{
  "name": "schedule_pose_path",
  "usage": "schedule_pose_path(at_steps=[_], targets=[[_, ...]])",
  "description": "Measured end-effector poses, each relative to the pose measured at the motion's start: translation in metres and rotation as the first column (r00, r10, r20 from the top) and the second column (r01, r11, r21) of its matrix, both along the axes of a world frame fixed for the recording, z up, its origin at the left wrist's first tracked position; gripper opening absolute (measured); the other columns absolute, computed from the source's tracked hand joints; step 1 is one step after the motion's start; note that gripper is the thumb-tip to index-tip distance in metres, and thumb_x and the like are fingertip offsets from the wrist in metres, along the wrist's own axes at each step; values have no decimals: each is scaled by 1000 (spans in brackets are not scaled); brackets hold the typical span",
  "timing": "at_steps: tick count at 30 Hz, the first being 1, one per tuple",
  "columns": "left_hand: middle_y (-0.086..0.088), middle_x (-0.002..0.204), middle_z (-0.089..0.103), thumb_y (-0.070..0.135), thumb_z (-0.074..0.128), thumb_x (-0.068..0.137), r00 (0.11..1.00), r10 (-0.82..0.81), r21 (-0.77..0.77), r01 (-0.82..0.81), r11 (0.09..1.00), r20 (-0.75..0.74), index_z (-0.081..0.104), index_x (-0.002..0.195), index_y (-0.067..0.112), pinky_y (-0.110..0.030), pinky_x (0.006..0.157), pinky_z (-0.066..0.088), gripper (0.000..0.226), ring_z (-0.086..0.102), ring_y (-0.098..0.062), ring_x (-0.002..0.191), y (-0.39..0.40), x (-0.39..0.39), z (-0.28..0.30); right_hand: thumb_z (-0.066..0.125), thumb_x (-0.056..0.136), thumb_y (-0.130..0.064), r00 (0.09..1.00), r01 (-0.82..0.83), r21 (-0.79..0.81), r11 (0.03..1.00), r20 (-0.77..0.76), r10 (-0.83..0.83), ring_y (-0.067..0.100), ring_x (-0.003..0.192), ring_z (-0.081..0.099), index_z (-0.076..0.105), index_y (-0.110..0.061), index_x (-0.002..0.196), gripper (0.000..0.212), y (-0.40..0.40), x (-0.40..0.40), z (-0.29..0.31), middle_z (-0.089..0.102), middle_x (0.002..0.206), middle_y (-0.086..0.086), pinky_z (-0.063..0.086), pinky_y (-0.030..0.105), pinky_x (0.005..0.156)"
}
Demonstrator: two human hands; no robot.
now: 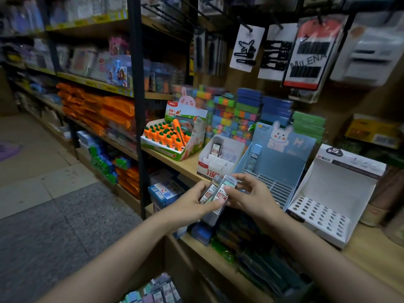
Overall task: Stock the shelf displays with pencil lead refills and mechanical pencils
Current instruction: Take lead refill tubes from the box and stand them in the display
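Both hands, left hand (192, 199) and right hand (251, 196), pinch light, slick, rigid lead refill cases (215, 193), likely best held by their long edges.

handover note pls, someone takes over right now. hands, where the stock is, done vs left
Left hand and right hand: both grip a small bunch of lead refill cases, held in front of the shelf.
White refill display: one case standing at the back, divider slots otherwise bare.
Blue bunny display: one tube, rest unfilled.
White hole-tray display: holes all vacant.
Done: barely started.
Left: slot the held cases, then fill all three displays; more packs seem to sit at the bottom edge.
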State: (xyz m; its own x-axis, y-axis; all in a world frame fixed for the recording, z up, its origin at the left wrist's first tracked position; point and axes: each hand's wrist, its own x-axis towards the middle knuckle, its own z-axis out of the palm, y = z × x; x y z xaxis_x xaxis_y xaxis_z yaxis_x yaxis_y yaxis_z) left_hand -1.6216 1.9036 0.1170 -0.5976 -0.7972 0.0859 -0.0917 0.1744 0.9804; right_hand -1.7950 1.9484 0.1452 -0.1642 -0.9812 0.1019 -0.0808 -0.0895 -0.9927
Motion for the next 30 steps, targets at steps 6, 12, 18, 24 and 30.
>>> schedule_pose_path(at_steps=[6,12,18,24,30], targets=[[7,108,70,34,66,90,999,23,13,-23,1000,-38,56,116,34,-26,85,55,28,66,-7,103,1,2,-3,68,89,-9,1000,3,20,1000,-6,-3,21,77,73,61,-4,117,29,-6,6,-3,69,105,14,60,28,65],[-6,113,70,33,58,95,989,46,146,-25,989,-141,59,121,26,-39,88,52,26,66,-22,103,2,7,-1,75,82,-13,994,-11,7,1000,108,11,24,75,72,66,-4,107,28,-8,8,-2,73,94,16,61,32,70],[-10,106,72,32,48,100,959,63,346,39,937,-277,58,125,22,-30,65,56,29,69,-21,88,0,7,5,70,85,-4,999,32,8,999,34,-33,32,88,71,67,-4,110,25,-9,0,12,68,102,19,61,36,75],[-7,95,70,26,44,103,945,181,393,-63,917,-271,55,120,15,-31,60,55,24,63,-15,70,-21,-1,0,73,83,-5,954,149,-116,982,-243,-174,21,74,74,65,-19,104,26,-13,-50,56,63,104,10,60,26,65],[-4,79,68,8,48,100,948,178,404,-58,913,-265,55,118,6,-24,48,45,20,56,-9,55,-46,-5,-16,81,78,-20,605,302,-419,857,-610,-511,11,77,71,58,-37,88,30,-34,-105,83,68,91,-7,57,26,70]])
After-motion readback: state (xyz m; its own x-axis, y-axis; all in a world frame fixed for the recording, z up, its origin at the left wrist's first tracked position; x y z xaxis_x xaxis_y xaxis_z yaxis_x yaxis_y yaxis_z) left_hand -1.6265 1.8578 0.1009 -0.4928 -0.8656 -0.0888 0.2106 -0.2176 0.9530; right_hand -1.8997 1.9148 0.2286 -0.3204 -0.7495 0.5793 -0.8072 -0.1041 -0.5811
